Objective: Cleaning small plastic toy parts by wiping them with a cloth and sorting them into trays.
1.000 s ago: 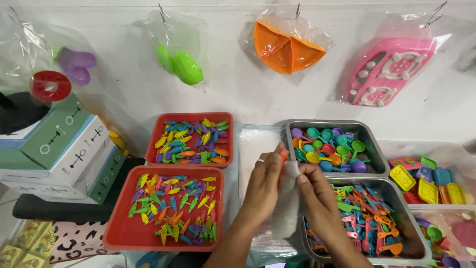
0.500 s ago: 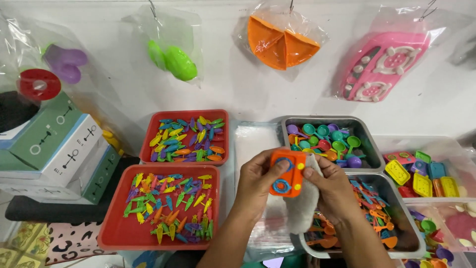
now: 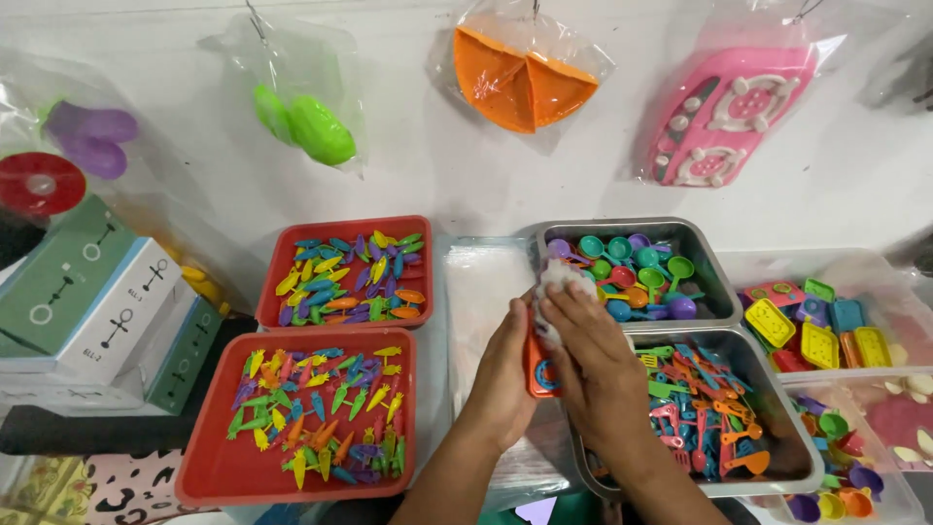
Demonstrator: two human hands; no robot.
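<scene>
We grip the light, stiff orange toy [image 3: 537, 367] by its edges in our left hand [image 3: 507, 369]; our right hand [image 3: 593, 360] presses a soft cloth [image 3: 562, 277] on it.

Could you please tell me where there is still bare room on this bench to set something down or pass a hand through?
The clearest patch is the clear plastic sheet between the upper red tray and the upper metal tray, just left of the left hand holding the orange toy. The red and metal trays and the right-hand bins are crowded with small toys.
</scene>
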